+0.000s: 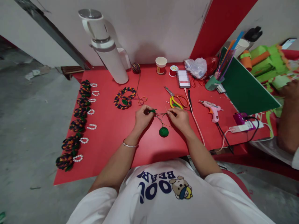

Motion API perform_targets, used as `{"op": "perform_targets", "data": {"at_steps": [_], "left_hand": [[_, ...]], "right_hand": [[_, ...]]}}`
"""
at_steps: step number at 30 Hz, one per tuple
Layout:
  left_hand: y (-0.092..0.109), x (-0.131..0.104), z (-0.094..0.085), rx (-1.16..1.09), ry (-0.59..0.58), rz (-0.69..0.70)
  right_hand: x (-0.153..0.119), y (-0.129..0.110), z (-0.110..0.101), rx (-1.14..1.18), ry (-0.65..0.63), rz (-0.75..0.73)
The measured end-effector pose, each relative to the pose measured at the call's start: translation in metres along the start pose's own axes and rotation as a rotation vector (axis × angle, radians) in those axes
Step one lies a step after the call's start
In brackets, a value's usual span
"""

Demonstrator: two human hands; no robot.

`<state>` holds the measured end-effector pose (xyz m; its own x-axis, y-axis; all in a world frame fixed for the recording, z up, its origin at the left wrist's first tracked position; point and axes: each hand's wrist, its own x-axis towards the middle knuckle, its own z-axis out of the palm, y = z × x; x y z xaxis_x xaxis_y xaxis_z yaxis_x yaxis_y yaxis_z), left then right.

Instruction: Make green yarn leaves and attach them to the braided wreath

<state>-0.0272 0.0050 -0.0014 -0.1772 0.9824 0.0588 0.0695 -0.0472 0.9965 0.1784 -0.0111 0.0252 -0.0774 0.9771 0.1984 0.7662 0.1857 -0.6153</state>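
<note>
My left hand (pixel 142 119) pinches a small dark green yarn piece (pixel 153 111) between thumb and fingers. Opposite it, my right hand (pixel 179 119) is closed on the ends of dark yarn strands (pixel 161 114), which stretch between both hands. From these strands a short cord leads down to a green yarn ball (pixel 163 132) just below and between my hands. Right beyond my right hand lie yellow-handled pliers (pixel 173 100) and orange-handled scissors (pixel 183 100). Left of my left hand are braided multicolour yarn rings (pixel 123 99) with a green leaf shape.
Along the red table's (pixel 102 161) left edge run several yarn bundles (pixel 78 125) with white bead loops (pixel 92 127). A tall flask (pixel 112 62), a paper cup (pixel 161 66) and a phone (pixel 183 77) stand or lie behind. A pink glue gun (pixel 213 110) and power strip (pixel 245 127) are right, near another person's arm (pixel 288 121).
</note>
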Motion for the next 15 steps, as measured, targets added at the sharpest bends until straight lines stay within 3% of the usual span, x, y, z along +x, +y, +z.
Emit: {"op": "perform_targets", "data": {"at_steps": [4,7,11,15], "left_hand": [[-0.003,0.0,-0.001,0.003,0.002,-0.009],[-0.004,-0.001,0.0,-0.02,-0.028,-0.02],[-0.003,-0.002,0.001,-0.026,-0.041,-0.041],[-0.003,-0.003,0.0,-0.009,-0.023,-0.056]], "right_hand": [[-0.023,0.007,-0.015,-0.016,-0.084,-0.044],[-0.025,0.012,-0.026,-0.043,-0.095,-0.021],[-0.002,0.01,-0.035,-0.113,-0.067,0.007],[0.027,0.004,-0.042,-0.352,-0.091,0.072]]}}
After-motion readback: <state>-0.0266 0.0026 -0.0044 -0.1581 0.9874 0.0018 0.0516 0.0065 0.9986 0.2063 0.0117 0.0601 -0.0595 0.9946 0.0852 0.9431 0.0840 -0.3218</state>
